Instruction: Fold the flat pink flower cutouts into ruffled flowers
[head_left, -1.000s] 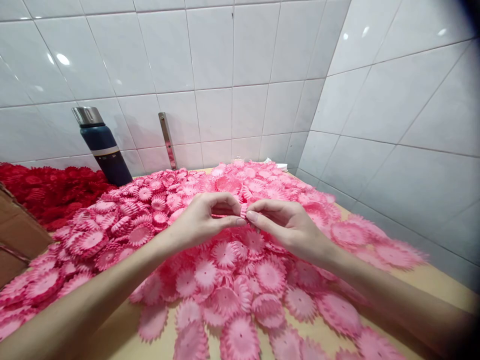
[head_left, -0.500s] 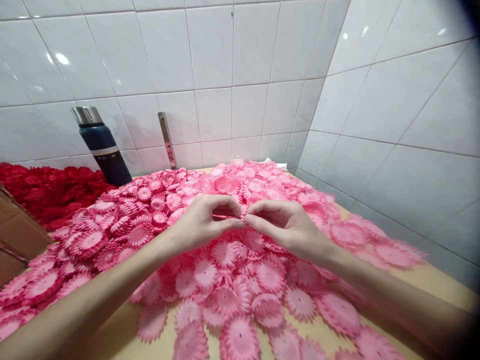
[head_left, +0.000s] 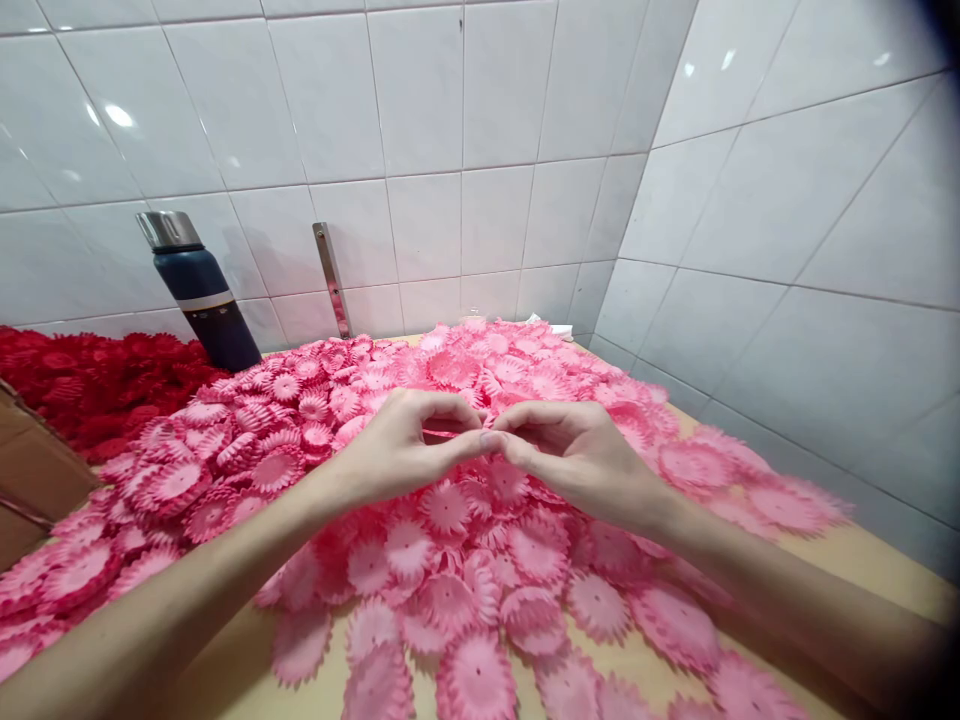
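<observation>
Presently left hand [head_left: 397, 450] and right hand [head_left: 577, 455] are pinching, grips clamped, one small pink scalloped fabric petal [head_left: 486, 418]: likely light, floppy, best held by edges.

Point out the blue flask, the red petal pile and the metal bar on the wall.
blue flask [head_left: 208, 310]: head view, middle of its dark blue body.
red petal pile [head_left: 90, 385]: head view, centre of the heap, far left.
metal bar [head_left: 332, 280]: head view, midway along the strip against the tiles.
</observation>
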